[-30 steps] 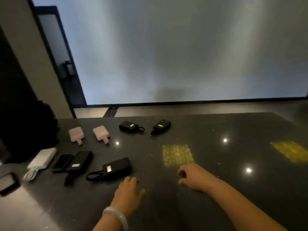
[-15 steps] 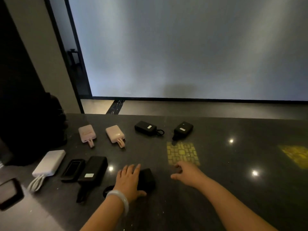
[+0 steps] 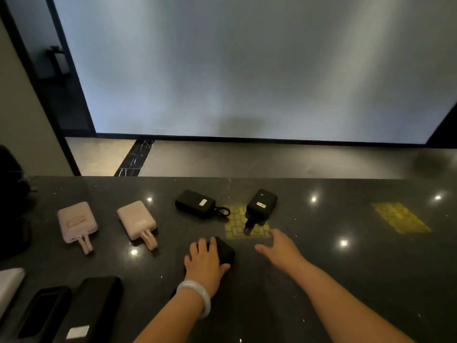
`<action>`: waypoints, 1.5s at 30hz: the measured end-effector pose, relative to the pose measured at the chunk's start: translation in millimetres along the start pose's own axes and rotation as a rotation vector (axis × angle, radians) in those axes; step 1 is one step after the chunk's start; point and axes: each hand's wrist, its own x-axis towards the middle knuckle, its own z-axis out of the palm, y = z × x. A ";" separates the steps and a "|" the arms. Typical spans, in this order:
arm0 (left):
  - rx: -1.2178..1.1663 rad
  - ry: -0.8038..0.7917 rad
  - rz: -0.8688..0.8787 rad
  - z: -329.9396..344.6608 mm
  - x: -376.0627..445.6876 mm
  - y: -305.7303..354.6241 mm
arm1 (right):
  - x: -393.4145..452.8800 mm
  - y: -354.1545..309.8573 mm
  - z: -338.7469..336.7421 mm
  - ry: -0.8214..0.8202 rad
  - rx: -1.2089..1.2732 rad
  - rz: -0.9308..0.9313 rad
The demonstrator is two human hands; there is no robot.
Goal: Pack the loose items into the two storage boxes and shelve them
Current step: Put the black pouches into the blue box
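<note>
Your left hand [image 3: 205,262] lies over a black power bank [image 3: 223,251] on the counter [image 3: 346,280], fingers curled round its top; your right hand [image 3: 279,246] hovers spread and empty beside it. It looks dense, rigid and smooth-cased, so grip its long sides, not the loop cord.

Hands over power banks on a dark speckled stone counter [image 3: 346,280]

The left hand [image 3: 205,262], pale bangle [image 3: 196,294] on its wrist, covers a small black power bank [image 3: 225,251]; the right hand [image 3: 282,248] hovers with fingers spread just beside another black rectangular power bank [image 3: 261,206], with two pink ones [image 3: 76,221] to the left.
</note>
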 end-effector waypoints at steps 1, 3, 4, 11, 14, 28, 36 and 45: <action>-0.003 0.004 -0.019 -0.2 7.4 3.4 | 13.9 -4.2 -1.1 0.038 0.029 0.008; 0.000 0.020 -0.052 0.1 19.4 7.7 | 43.3 -12.6 -2.9 0.110 0.093 0.038; 0.007 0.029 -0.061 1.5 23.8 8.0 | 58.4 -16.5 -3.5 0.141 0.109 0.057; 0.169 0.086 -0.016 25.3 32.6 2.6 | 150.0 -43.5 5.5 0.261 0.106 0.283; 0.201 0.074 -0.008 26.8 34.7 2.9 | 173.1 -48.0 13.7 0.274 0.002 0.372; 0.245 0.056 -0.014 20.8 25.4 3.2 | 74.0 1.0 10.0 0.063 -0.211 0.117; 0.238 0.083 -0.018 24.0 -45.0 7.3 | -99.4 75.0 10.5 0.050 -0.036 0.208; 0.097 -0.105 -0.040 48.4 -119.0 87.8 | -213.6 141.6 -44.9 0.247 0.179 0.323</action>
